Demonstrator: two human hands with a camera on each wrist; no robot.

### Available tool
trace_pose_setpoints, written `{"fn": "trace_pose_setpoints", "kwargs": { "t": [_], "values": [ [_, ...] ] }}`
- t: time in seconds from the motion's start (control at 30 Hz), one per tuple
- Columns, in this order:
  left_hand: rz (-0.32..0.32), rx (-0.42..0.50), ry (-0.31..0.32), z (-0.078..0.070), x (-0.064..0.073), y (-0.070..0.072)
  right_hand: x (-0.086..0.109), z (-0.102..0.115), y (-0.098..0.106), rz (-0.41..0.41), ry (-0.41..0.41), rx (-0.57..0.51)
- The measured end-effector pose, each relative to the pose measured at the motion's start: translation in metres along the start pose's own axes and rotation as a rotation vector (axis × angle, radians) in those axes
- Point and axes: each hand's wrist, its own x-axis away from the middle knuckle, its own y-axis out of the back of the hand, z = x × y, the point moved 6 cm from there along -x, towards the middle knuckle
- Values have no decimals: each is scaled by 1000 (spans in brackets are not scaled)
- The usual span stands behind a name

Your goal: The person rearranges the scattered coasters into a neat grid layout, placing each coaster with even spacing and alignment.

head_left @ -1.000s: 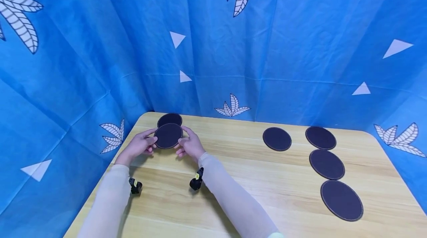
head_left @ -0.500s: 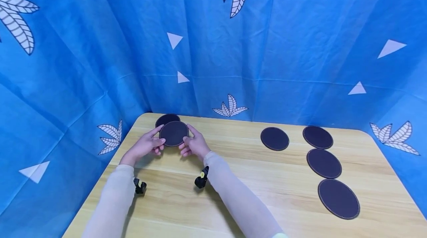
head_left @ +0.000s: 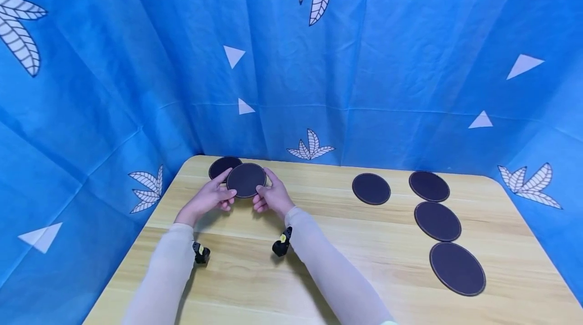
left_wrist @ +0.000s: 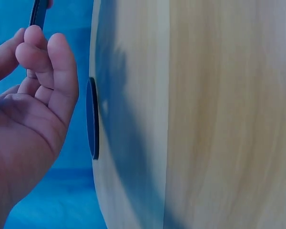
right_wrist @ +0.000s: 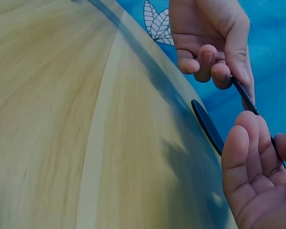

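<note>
Both hands hold one round black coaster [head_left: 246,180] with a stitched rim, raised above the far left part of the table. My left hand [head_left: 211,198] pinches its left edge between thumb and fingers. At the opposite edge, my right hand [head_left: 273,195] pinches it the same way. Behind it, a second black coaster [head_left: 221,165] lies flat near the table's far left corner, partly covered in the head view. Seen edge-on in the right wrist view, the held coaster [right_wrist: 245,97] is thin and stands clear of the wood.
Farther right on the wooden table [head_left: 319,249] lies a single black coaster [head_left: 371,188]. Beside it a column of three more runs toward the front: a far one [head_left: 429,186], a middle one [head_left: 438,221] and a near one [head_left: 457,269]. A blue curtain [head_left: 300,67] hangs behind the table.
Both hands have carried the held coaster to the right, so more of the flat coaster behind shows on its left. The view has also shifted slightly.
</note>
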Motion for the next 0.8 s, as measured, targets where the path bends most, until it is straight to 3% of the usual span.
{"fn": "trace_pose_setpoints", "kwargs": {
  "t": [0.8],
  "values": [
    [-7, -20, 34, -3, -32, -49, 14, -1, 51, -56, -29, 24]
  ]
}}
